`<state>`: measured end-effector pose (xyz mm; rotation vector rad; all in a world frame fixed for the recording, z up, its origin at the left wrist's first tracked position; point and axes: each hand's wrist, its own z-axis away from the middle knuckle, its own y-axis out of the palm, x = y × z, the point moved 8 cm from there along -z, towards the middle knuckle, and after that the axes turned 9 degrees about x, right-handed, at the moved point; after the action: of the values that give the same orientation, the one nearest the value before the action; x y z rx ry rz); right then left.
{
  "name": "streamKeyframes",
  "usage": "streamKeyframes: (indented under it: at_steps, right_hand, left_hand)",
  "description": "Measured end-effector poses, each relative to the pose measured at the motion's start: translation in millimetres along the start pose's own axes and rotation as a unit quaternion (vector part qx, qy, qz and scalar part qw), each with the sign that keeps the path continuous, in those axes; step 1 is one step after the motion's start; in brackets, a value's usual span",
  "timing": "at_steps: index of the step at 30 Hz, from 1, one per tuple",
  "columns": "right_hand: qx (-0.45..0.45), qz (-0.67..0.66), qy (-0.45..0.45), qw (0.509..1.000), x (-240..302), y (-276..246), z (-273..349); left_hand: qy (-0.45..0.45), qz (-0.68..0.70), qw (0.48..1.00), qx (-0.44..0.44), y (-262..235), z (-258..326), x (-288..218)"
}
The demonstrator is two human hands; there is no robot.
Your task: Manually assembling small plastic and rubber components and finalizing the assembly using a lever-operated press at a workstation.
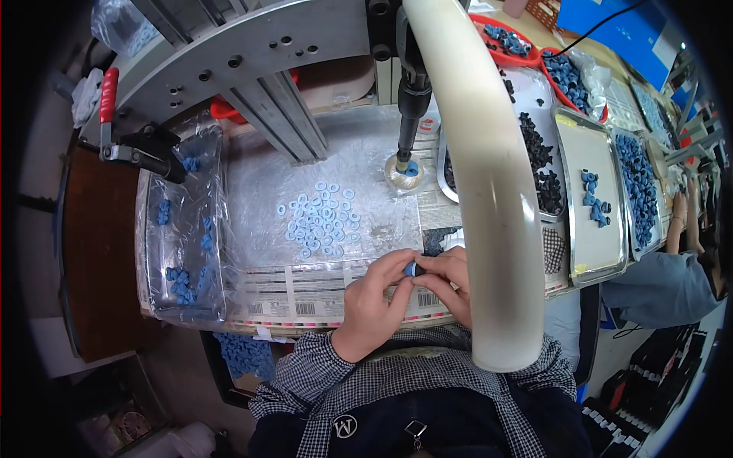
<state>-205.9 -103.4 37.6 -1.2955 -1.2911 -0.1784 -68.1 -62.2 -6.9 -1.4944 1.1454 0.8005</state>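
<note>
Close in front of my chest, both hands meet over the table's near edge. My left hand [372, 304] and my right hand [448, 281] pinch a small blue and black part [414, 269] between their fingertips. Beyond them to the left lies a loose heap of light blue rings [321, 220] on a plastic-covered metal plate [256, 164]. Straight ahead, a dark vertical press head [412, 103] points down at a round pale holder [397, 183], where a blue piece [411, 169] sits. The fingers partly hide the part.
A thick white tube [500, 191] curves down over the right side, near my right arm. Left stands a plastic-lined tray [183, 244] with blue parts; right, trays of black pieces [536, 145] and blue parts [638, 187]. A red-handled clamp [108, 95] and another person's arm [675, 217] show.
</note>
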Motion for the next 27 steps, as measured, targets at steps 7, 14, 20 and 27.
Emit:
streamKeyframes:
  at_steps: [7, 14, 20, 27]
  right_hand:
    - [-0.002, -0.067, 0.039, 0.997, -11.2, 1.5, 3.2]
    - [-0.023, -0.021, 0.0, 1.0, -12.9, -4.0, 1.8]
    - [-0.174, -0.043, 0.042, 0.983, -36.9, -80.0, -15.8]
    - [-0.009, 0.153, -0.043, 0.987, -62.6, -51.2, -82.8]
  left_hand:
    - [0.003, 0.007, 1.0, -0.006, -1.6, 1.2, 3.3]
    - [0.064, -0.139, 0.988, 0.02, -13.2, -21.2, -26.9]
    - [0.123, -0.142, 0.982, -0.031, -61.2, -76.8, -58.1]
    - [0.518, -0.325, 0.79, -0.038, -38.7, -108.9, -229.5]
